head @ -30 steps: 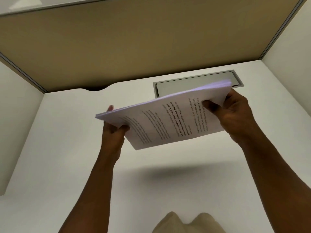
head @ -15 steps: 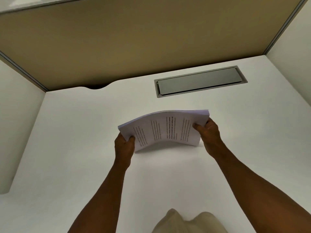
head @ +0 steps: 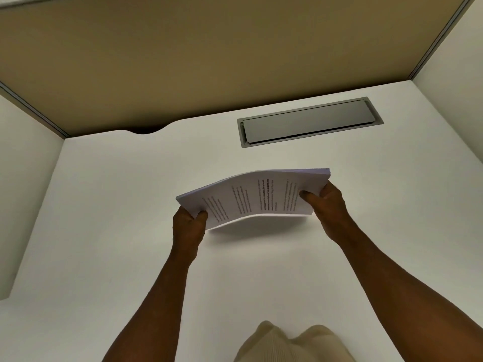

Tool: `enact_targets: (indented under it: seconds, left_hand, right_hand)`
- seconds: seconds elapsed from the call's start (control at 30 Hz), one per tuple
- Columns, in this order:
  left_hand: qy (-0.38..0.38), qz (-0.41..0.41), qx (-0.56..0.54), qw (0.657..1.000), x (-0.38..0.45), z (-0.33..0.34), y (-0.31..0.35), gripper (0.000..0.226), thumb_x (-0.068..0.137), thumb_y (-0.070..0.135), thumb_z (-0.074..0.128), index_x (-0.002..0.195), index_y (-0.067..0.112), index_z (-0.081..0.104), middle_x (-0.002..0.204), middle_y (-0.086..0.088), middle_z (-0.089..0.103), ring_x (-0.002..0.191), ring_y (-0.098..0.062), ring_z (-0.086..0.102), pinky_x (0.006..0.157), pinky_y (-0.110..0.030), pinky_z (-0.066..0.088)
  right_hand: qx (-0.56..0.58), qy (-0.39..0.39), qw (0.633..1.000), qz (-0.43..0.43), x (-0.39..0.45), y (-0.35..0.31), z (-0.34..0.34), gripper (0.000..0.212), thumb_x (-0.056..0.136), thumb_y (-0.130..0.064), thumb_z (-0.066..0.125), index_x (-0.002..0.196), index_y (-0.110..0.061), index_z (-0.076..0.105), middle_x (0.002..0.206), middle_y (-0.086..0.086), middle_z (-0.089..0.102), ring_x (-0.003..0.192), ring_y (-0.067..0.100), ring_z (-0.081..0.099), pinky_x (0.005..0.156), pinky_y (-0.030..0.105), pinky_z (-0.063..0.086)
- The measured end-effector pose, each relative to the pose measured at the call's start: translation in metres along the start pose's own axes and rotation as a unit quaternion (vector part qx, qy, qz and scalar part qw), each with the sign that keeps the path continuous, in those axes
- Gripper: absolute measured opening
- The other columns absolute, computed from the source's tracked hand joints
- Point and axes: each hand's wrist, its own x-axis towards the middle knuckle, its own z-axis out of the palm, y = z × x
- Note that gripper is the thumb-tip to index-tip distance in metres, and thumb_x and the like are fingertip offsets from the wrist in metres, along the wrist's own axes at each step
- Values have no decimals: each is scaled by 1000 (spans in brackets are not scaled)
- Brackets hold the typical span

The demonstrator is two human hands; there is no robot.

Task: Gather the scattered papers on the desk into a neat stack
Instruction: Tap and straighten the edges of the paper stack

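Note:
A stack of white printed papers is held between both hands over the middle of the white desk. It bows upward in the middle, and its near edge sits at or just above the desk with a shadow under it. My left hand grips the stack's left end, thumb on top. My right hand grips the right end the same way, thumb on the printed face. No loose sheets lie elsewhere on the desk.
A grey cable hatch is set into the desk behind the stack. A tan partition closes the back, and white side panels stand left and right. A curved cable notch cuts the desk's back edge.
Both hands have brought the stack down from a raised position to just above the desk. In the last half second it has barely moved.

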Motion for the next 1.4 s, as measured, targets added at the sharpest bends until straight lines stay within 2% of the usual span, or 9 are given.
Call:
enact_targets:
  seconds: [0.17, 0.3, 0.43, 0.73, 0.9, 1.03, 1.2, 1.33, 1.4]
  left_hand:
    - [-15, -49, 25, 998, -1, 3, -17, 30, 89, -5, 52, 114, 10, 57, 109, -10, 64, 105, -29, 60, 83, -33, 50]
    - [-8, -31, 29, 999, -5, 3, -13, 31, 90, -5, 52, 117, 9, 56, 107, -9, 63, 100, -25, 60, 89, -37, 51]
    - [6, -10, 24, 1000, -3, -3, -9, 27, 89, -5, 53, 108, 14, 56, 101, -6, 64, 91, -19, 60, 81, -30, 49]
    - [-8, -47, 49, 998, -7, 3, -24, 34, 90, -1, 57, 121, 13, 54, 109, -4, 63, 100, -21, 59, 88, -32, 50]
    - [-2, 2, 46, 999, -8, 0, -12, 28, 90, 0, 57, 110, 19, 56, 100, 2, 64, 93, -10, 61, 80, -23, 50]
    - [-19, -17, 70, 997, -13, 0, -23, 31, 90, 1, 59, 113, 20, 55, 102, 2, 63, 94, -14, 61, 81, -25, 50]
    - [-21, -47, 86, 995, -23, 5, -43, 27, 90, 1, 58, 111, 17, 55, 102, -2, 63, 101, -25, 61, 78, -25, 48]
    - [-39, -38, 101, 993, -25, -1, -34, 31, 91, -1, 55, 117, 17, 55, 105, -3, 63, 99, -23, 61, 85, -37, 55]
    - [-53, -28, 86, 994, -24, -9, -23, 35, 91, -1, 54, 120, 18, 55, 103, 2, 64, 94, -18, 64, 75, -27, 57]
  right_hand:
    - [-17, -6, 999, 32, -4, 11, 4, 33, 89, -1, 61, 96, -33, 60, 97, -4, 68, 98, 22, 63, 75, 26, 51]
    - [-39, -11, 999, 25, -3, 6, 4, 34, 89, -3, 61, 95, -36, 60, 97, -3, 69, 97, 23, 65, 79, 33, 53]
    - [-27, -12, 1000, -6, -3, 0, 0, 34, 89, -4, 62, 99, -36, 61, 103, 3, 70, 97, 19, 65, 81, 31, 53]
    - [-31, -15, 999, 34, -8, 12, 5, 25, 90, -4, 62, 98, -27, 59, 92, -4, 67, 84, 13, 61, 51, 9, 45]
    - [-26, 4, 1000, 6, -10, -1, -2, 27, 90, -3, 62, 102, -27, 61, 94, -8, 67, 88, 4, 62, 63, 10, 48]
    - [-61, -11, 998, 11, -12, 12, -7, 31, 88, -7, 66, 99, -36, 59, 96, -10, 67, 91, 6, 64, 70, 15, 51]
    - [-61, 8, 996, 66, -18, 32, -6, 21, 90, -7, 64, 109, -15, 61, 78, -7, 62, 58, 0, 53, 45, 8, 37]
    - [-90, -14, 995, 49, -20, 26, -11, 20, 89, -12, 66, 104, -23, 62, 92, -10, 67, 83, 10, 63, 63, 19, 48]
    - [-84, -22, 995, 46, -18, 19, -15, 18, 87, -15, 69, 101, -25, 65, 97, -7, 71, 91, 16, 68, 75, 32, 57]
